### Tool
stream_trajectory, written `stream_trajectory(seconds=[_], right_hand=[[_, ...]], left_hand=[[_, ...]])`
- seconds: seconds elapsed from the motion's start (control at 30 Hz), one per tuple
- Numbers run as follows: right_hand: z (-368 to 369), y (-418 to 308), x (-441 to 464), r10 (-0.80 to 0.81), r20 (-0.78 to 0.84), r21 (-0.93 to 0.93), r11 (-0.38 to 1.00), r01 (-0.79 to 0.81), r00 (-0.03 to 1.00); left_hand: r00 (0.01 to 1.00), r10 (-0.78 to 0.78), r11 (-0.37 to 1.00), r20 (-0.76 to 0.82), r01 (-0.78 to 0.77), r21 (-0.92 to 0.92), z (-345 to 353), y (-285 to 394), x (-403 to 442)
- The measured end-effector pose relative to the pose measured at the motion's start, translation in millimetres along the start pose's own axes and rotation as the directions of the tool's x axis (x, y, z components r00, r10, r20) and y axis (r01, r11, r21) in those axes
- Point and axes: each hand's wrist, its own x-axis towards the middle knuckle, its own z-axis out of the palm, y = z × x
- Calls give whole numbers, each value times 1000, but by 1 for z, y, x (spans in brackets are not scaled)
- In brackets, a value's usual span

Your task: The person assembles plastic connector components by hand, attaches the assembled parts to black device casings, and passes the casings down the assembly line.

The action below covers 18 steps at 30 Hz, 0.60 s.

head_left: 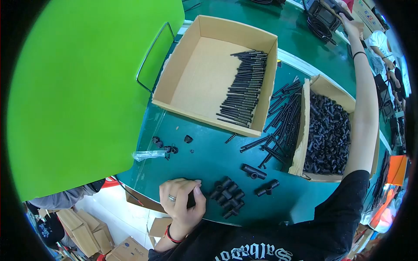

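Near the front edge of the bench, my left hand [183, 200] is closed, with a ring on one finger. A small black piece [191, 199] shows between its fingers, mostly hidden. Beside it lies a cluster of black T-shaped plastic fittings [227, 196], with two loose fittings [254, 171] nearby. My right arm stretches over the parts box to the far right. There my right hand [353, 27] is closed on a black elongated object [338, 8], partly cut off by the view's edge. Below it stands a black device with coiled cable [320, 28].
A cardboard tray [196, 56] holds a row of black rods [244, 89]. More black rods [285, 124] lie loose beside a box of small black fittings [328, 135]. Small black bits and a plastic bag [149, 155] lie left, near a green panel [87, 95]. Other people work at right.
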Motion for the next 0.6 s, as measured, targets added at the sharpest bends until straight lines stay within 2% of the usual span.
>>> stream_trajectory(seconds=[0.07, 0.13, 0.17, 0.2, 0.23, 0.27, 0.33, 0.37, 0.4, 0.43, 0.47, 0.5, 0.57, 0.6], right_hand=[[20, 16, 29, -96, 374, 193, 981, 24, 922], [-30, -70, -68, -314, 311, 351, 915, 199, 897], [-64, -120, -123, -400, 512, 756, 629, -179, 760], [-99, -145, -167, -554, 488, 612, 768, 188, 675], [-67, -120, -158, -792, 446, 744, 587, 318, 417], [-114, -154, -218, -825, 454, 627, 564, 538, 336], [-191, -195, -311, -802, 529, 598, 584, 549, 277], [-192, -190, -337, -861, 481, 650, 477, 591, 167], [-208, -187, -371, -916, 375, 664, 373, 648, 143], [-226, -191, -390, -904, 427, 583, 261, 770, -17], [-230, -185, -411, -924, 380, 537, 188, 823, -36], [-237, -185, -425, -933, 360, 530, 195, 825, -11], [-237, -179, -438, -875, 476, 558, 381, 737, 92], [-226, -175, -433, -882, 459, 679, 427, 597, 109]], left_hand=[[1000, 4, 1000, -5, -4, 3, 0, 0, 0], [1000, 17, 1000, -12, -17, 0, 0, 0, 0], [1000, 17, 1000, -6, -17, -1, 0, 0, 0], [1000, 19, 1000, 0, -19, 0, 0, 0, -1], [1000, 27, 1000, 0, -27, -4, 0, 0, -1], [1000, 22, 1000, 4, -22, 2, 0, 0, -2], [1000, 29, 1000, 7, -29, 8, 1, 2, -2], [1000, 22, 1000, 11, -22, 2, 1, 2, -1], [1000, 18, 1000, 14, -18, -2, 2, 3, 0], [999, 33, 999, 9, -33, -1, 2, 4, 1], [1000, 10, 1000, 26, -10, 4, 2, 5, 2], [999, -17, 1000, 46, 16, 8, 1, 6, 3], [997, -28, 1000, 75, 28, 2, -2, 8, 3], [992, -50, 998, 116, 54, -36, -4, 9, 4]])
